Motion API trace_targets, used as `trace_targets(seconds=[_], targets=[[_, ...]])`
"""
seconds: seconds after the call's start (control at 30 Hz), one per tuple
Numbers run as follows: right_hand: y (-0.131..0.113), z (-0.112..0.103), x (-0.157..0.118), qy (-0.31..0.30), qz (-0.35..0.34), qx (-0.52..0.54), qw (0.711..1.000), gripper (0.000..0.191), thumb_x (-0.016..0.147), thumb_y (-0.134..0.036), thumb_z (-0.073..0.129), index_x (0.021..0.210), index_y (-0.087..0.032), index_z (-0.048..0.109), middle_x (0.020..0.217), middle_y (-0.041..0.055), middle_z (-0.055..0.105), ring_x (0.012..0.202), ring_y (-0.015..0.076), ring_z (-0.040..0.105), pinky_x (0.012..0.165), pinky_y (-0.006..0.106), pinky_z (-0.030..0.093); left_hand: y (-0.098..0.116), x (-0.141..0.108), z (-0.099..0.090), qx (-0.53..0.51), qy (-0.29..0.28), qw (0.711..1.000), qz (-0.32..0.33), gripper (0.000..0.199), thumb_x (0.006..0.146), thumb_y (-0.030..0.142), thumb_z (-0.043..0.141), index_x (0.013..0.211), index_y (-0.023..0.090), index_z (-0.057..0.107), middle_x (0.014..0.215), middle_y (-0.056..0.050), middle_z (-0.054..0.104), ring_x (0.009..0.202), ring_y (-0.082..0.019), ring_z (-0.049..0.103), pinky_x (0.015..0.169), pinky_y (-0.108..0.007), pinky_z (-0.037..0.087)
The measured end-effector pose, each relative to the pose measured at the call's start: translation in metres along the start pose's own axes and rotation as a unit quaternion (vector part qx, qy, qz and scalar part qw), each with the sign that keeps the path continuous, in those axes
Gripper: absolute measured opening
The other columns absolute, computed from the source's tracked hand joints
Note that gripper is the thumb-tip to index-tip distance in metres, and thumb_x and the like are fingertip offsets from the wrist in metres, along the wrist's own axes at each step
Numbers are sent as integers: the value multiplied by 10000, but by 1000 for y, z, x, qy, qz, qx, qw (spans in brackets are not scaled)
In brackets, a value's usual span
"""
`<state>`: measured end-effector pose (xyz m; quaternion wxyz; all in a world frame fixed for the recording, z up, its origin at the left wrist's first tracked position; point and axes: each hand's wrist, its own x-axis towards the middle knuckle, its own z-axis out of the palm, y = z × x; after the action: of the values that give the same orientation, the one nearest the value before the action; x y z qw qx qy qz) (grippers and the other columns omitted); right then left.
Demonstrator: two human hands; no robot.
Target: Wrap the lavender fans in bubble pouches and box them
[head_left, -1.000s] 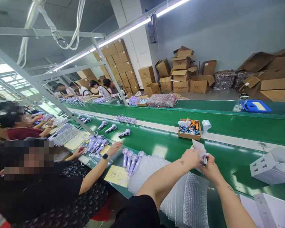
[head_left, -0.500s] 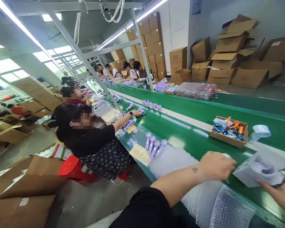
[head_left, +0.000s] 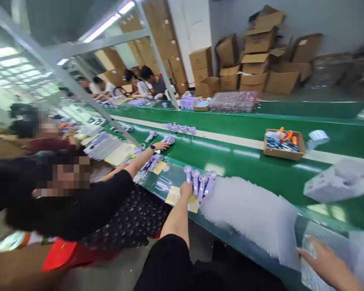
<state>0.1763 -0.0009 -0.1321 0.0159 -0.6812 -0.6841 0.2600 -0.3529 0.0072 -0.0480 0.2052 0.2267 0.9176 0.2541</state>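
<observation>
My left hand [head_left: 186, 189] reaches out to a row of several purple handheld fans [head_left: 202, 180] at the near edge of the bench. Its fingers are closed round the handle of the leftmost handheld fan [head_left: 187, 171]. To the right, my right hand [head_left: 327, 258] is slightly blurred, with its fingers stretched out over a clear bubble-wrap bag [head_left: 311, 273]. Between my hands lies a fanned-out stack of bubble-wrap bags [head_left: 248, 210]. Beneath the fans is a yellowish sheet of paper [head_left: 172, 195].
A white box [head_left: 327, 186] sits on the green conveyor belt [head_left: 239, 165]. Beyond it are a cardboard tray [head_left: 280, 152] of tools and a tape roll [head_left: 318, 138]. At my left a co-worker's hand [head_left: 162, 146] touches a purple fan on the belt. A metal post [head_left: 157, 52] rises across the line.
My left hand has moved left from above the belt to the fans and closed on one. My right hand has left the white box and come down over the bubble wrap. The view has shifted.
</observation>
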Motion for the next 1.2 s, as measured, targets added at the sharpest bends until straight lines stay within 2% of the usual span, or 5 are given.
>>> trace_targets(seconds=[0.3,0.47,0.6,0.83,1.2], targets=[[-59,2,-33,124,63,345,928,279,589,-344,572,836,-213,590,1151,139,607,1249,332,416,1085,516,222,42,-36,-18,-286,-60,956,21,272,739,396,530,659,137,552,616,-21,582,579,-137,561,537,-245,451],[-70,-29,-71,128,95,463,872,374,799,-510,450,990,-208,562,1107,119,632,1089,273,567,929,482,446,86,-190,34,-365,-427,822,94,348,679,439,648,740,97,623,630,-21,573,540,-99,513,482,-207,420],[-84,-63,-103,83,95,721,681,386,779,-540,541,940,-193,585,934,72,673,866,226,648,749,376,543,102,-296,102,-148,-663,712,179,414,775,499,549,810,93,622,663,-36,586,567,-123,550,529,-251,475],[-37,-113,-163,116,170,747,632,387,665,-329,750,1002,-246,580,843,-7,646,672,156,611,648,306,538,109,-341,198,281,-464,581,606,242,754,182,599,987,115,611,1104,-172,581,1081,-294,519,856,-408,455],[-37,-78,-159,-111,187,843,491,306,688,-255,723,953,-220,573,756,7,635,638,142,620,585,263,535,140,-318,191,223,-504,616,563,232,799,154,482,902,185,688,846,-13,686,824,-163,606,743,-237,443]])
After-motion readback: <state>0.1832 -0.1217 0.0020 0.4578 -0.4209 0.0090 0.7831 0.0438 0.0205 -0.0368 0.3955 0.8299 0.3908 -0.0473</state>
